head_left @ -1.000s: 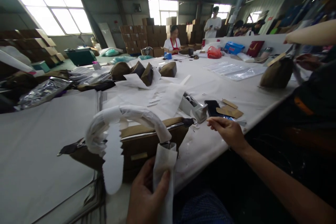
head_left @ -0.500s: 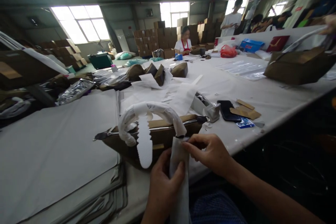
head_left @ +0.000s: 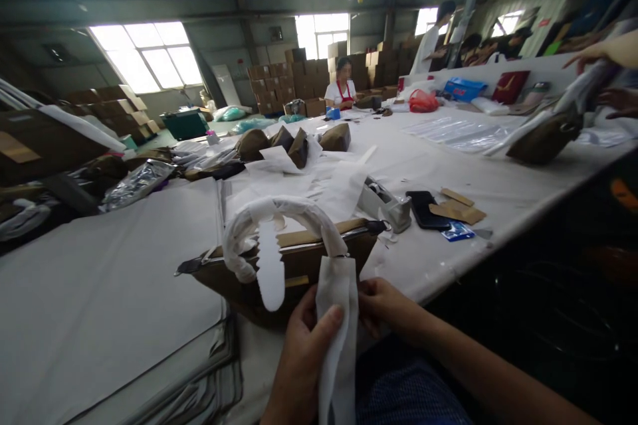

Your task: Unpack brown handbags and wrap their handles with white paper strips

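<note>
A brown handbag point(head_left: 214, 279) with a silver zipper stands upright in front of me. Its arched handle point(head_left: 299, 207) is wrapped in white material, and a white tab with toothed edges point(head_left: 270, 272) hangs from it. At the handle's right end, a long white wrapping strip point(head_left: 337, 332) runs down toward my lap. My left hand point(head_left: 306, 348) grips this strip, thumb across its front and fingers behind. My right hand point(head_left: 386, 305) is curled at the strip's right edge, close to the bag; its fingertips are partly hidden behind the strip.
Beyond the bag stand a grey tape dispenser point(head_left: 386, 206), a black phone point(head_left: 426, 209) and brown card pieces point(head_left: 458, 211). White sheets point(head_left: 109, 292) are stacked at left. At far right a co-worker's hands handle another brown bag point(head_left: 543, 136). Small brown pouches point(head_left: 335, 138) lie farther back.
My right hand has moved down from the strip's top at the handle end to its right edge. My left hand still holds the strip. The co-worker's bag has turned and shifted.
</note>
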Motion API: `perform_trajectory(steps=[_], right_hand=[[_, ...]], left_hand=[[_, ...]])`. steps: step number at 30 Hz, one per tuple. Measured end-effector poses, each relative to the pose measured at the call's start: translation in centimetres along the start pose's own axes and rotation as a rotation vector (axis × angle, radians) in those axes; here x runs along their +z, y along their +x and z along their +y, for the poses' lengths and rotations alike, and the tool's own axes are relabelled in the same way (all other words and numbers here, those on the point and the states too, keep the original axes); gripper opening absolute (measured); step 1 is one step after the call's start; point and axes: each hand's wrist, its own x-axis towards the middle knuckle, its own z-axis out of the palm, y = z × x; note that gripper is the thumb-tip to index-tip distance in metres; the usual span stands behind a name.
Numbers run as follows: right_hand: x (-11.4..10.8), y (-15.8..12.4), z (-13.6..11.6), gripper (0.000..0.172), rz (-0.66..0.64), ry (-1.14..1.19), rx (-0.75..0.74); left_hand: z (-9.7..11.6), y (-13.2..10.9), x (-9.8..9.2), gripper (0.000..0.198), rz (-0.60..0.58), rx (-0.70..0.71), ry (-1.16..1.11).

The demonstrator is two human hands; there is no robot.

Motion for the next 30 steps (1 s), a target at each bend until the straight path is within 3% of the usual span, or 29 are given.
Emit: perform_trajectory(steps=[3, 6, 7, 12, 15, 19, 22, 25, 30], right_hand=[[0.9, -1.2, 0.7, 0.064, 0.129, 0.016, -0.079], [0.8, -3.2, -1.0, 0.045, 0.412, 0.042, -0.263], [0.7, -3.8, -1.8, 0.041, 0.444, 0.065, -0.307], [1.0, -5.3, -3.3, 0.05, 0.237, 0.194, -0.315], [1.8, -5.6, -1.8, 0.046, 0.242, 0.191, -0.298], [3.5, -6.0, 0.6, 0.034, 0.143, 0.14, -0.226], [4.8, -5.9, 1.3, 0.018, 0.236, 0.007, -0.227], [5.4, -6.2, 1.1, 0.013, 0.351, -0.092, -0.29], [4.5, -7.2, 0.7, 0.032, 0.066, 0.244, -0.199]], left_hand=[[0.0, 0.0, 0.2, 0.051, 0.032, 0.011, 0.004], [-0.4, 0.1, 0.2, 0.054, 0.043, 0.042, 0.045], [-0.5, 0.1, 0.2, 0.053, 0.045, 0.051, 0.055], [-0.7, 0.4, 0.4, 0.05, 0.072, 0.1, 0.125], [-0.7, 0.7, 0.8, 0.045, 0.093, 0.142, 0.151], [-0.9, 1.2, 1.6, 0.039, 0.129, 0.175, 0.129], [-1.4, 1.6, 2.1, 0.038, 0.156, 0.214, 0.153], [-2.1, 2.0, 2.1, 0.039, 0.239, 0.332, 0.348], [-2.5, 2.8, 1.5, 0.043, 0.386, 0.461, 0.681]])
